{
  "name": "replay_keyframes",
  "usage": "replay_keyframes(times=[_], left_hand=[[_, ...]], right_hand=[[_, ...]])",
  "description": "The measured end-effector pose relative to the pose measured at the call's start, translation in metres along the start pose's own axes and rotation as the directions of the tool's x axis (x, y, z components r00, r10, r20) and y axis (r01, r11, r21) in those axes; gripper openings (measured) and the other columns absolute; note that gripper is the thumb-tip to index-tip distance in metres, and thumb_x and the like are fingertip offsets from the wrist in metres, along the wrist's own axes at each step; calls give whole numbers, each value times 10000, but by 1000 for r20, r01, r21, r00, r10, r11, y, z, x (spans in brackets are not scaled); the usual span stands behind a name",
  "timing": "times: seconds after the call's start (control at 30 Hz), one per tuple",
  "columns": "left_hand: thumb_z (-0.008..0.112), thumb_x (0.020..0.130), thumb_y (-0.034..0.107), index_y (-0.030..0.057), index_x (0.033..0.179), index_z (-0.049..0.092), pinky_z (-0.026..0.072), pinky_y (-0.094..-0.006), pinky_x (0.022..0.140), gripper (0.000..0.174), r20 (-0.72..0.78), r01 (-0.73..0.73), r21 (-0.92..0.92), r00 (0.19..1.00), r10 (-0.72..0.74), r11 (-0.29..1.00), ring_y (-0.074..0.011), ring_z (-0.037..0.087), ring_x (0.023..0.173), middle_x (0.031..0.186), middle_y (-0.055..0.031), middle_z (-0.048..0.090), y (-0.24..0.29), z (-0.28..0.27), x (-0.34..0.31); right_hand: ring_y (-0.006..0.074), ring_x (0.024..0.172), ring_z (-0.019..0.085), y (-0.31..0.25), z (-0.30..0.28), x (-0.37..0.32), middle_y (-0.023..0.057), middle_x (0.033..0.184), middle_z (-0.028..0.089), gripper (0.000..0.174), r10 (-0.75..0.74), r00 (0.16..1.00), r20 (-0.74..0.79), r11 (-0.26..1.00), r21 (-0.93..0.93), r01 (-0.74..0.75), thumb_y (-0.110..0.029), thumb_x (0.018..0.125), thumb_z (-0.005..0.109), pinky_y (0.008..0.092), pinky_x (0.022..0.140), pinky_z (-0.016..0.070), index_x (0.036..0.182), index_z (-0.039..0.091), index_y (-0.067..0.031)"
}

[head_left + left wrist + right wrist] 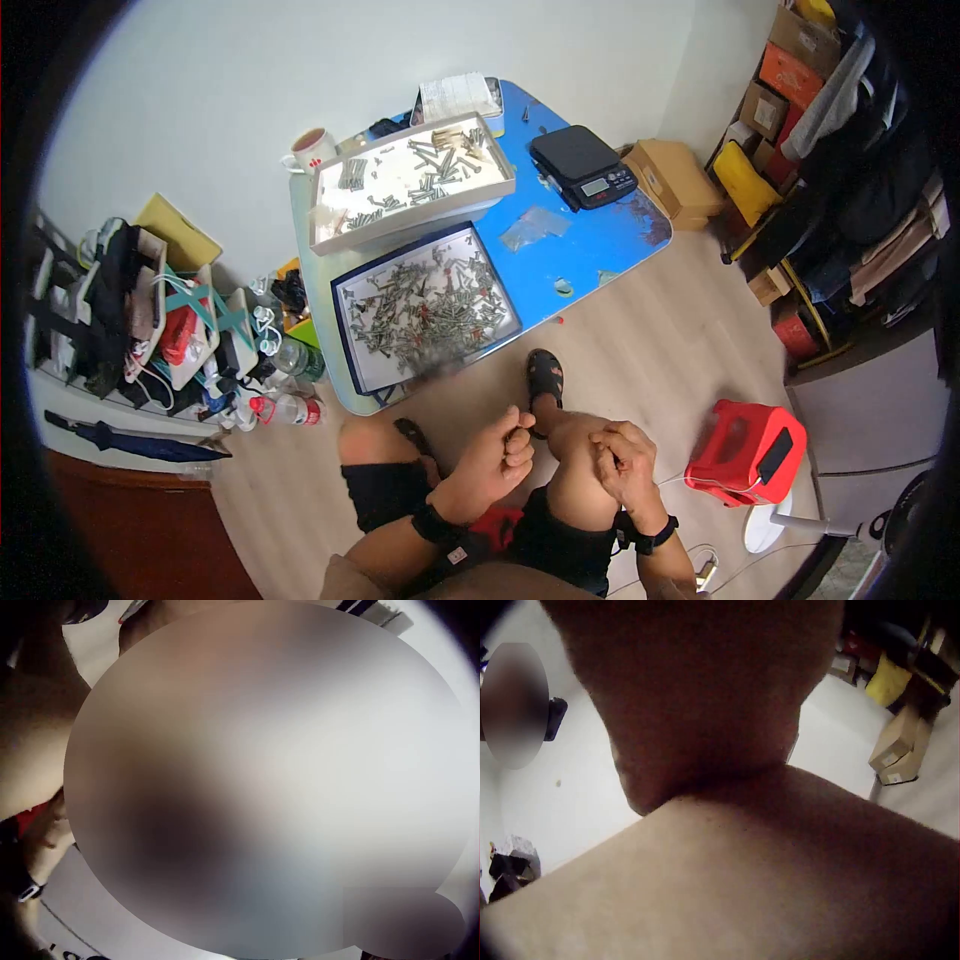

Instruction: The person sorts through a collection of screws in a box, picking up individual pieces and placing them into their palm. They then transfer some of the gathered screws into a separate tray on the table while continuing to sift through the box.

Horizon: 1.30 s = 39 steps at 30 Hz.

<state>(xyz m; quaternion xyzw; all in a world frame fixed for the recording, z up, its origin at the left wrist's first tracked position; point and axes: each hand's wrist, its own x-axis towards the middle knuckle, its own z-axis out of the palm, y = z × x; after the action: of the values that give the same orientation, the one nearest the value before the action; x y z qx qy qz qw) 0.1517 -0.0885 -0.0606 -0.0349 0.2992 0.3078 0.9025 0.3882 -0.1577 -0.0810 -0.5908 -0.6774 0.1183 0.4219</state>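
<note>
In the head view the left hand (490,460) is raised above the lap with its fingers curled in; no object shows in it. The right hand (628,465) rests on the bare knee, fingers loosely bent, nothing visible in them. Both hands are apart, on the near side of the blue table (625,235). On it a dark-rimmed tray (375,385) holds many loose screws, and a white box (410,215) behind holds longer screws in groups. A blur hides most of the left wrist view. Close up, the right wrist view shows the hand (705,697) against bare skin.
A black scale (575,160), a plastic bag (535,228) and a mug (313,150) are on the table. A red stool (740,450) and a fan stand right. Bottles (295,408) and a rack are left; cardboard boxes (675,180) and shelves are at the right.
</note>
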Motion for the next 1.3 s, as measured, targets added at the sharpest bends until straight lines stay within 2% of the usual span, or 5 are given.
replay_keyframes(times=[0.2,0.67,0.8,0.93,1.3], left_hand=[[553,1097,291,66,1072,664,321,-244,454,253,-218,126,199,972,-81,972,-112,489,572,769,-35,591,28,-4,16],[441,1056,26,-22,1294,583,494,-273,669,281,51,160,672,964,-261,723,-118,604,778,918,-51,649,72,-59,16],[491,1038,8,-15,1293,567,497,-277,697,267,200,338,168,908,-367,926,-128,620,810,917,-45,650,62,-95,25],[426,1125,259,15,1143,625,461,-261,615,315,193,27,645,961,-197,763,-116,586,697,854,-42,664,69,-73,16],[520,1070,283,36,984,679,422,-279,493,306,-30,273,285,961,-276,919,-131,540,527,649,-29,604,36,-66,41]], right_hand=[[244,801,716,3,-8,40,126,913,748,91,315,905,285,901,208,-380,23,895,716,343,722,561,963,762,-16],[318,853,694,-94,88,258,135,1005,650,271,-519,554,651,839,265,474,-88,778,723,420,698,580,1034,714,1],[315,839,667,-87,109,272,131,1008,618,295,-535,411,738,808,306,503,-95,771,682,418,704,567,1047,692,8],[327,830,664,-74,113,282,135,980,609,297,-545,453,706,814,316,487,-83,749,700,421,691,564,1033,686,4],[302,911,696,-86,113,282,153,1089,642,384,-594,468,654,788,355,502,-123,715,729,403,710,587,1082,724,-9]])
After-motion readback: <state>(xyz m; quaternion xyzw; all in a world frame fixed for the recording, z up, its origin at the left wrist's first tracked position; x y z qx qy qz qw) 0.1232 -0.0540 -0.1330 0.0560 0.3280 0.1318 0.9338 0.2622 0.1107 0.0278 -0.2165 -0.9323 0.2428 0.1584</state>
